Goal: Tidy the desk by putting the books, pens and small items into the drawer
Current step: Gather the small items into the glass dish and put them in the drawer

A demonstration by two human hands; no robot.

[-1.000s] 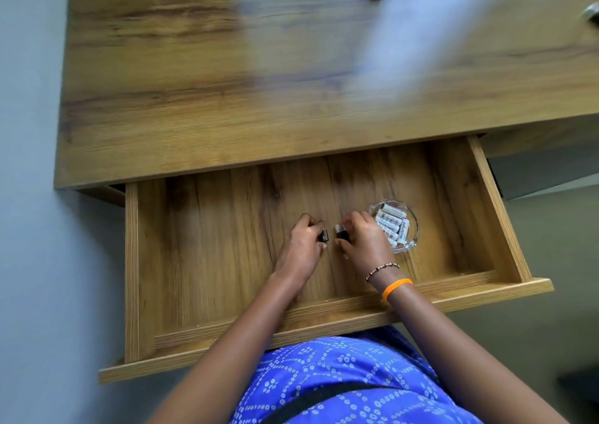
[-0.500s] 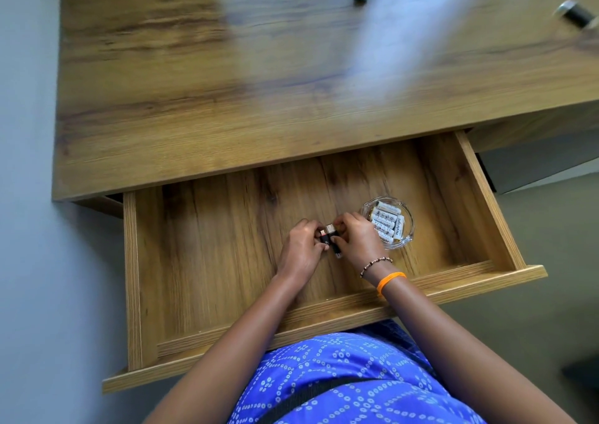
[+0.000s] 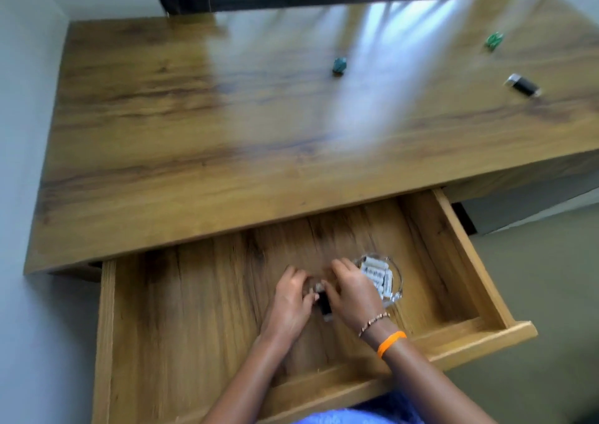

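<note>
Both hands are working down inside the open drawer [image 3: 466, 255], close together over its wooden floor. The left hand [image 3: 290, 297] and the right hand [image 3: 351, 289] are curling in toward each other, and between their fingertips is sitting a small black item with a pale metallic end [image 3: 324, 300], its dark body pointing back toward the person. The fingers of both hands are pressing in around its upper end, so each seems to be pinching it, though motion blur is making the exact contact hard to read; I cannot tell whether it is resting on the drawer floor or lifted just off it.

Just beyond the right hand's knuckles, on its outer side, a clear glass dish [image 3: 397, 289] is holding several white cylinders [image 3: 377, 274], nearly touching the hand. A beaded bracelet [image 3: 372, 321] and an orange band [image 3: 390, 342] are circling the right wrist.

Well away from both hands, up on the desk [image 3: 194, 132], a teal object [image 3: 339, 65] is lying straight ahead, with a green one [image 3: 493, 40] and a black cylinder with silver ends [image 3: 522, 85] far off to the right.
</note>
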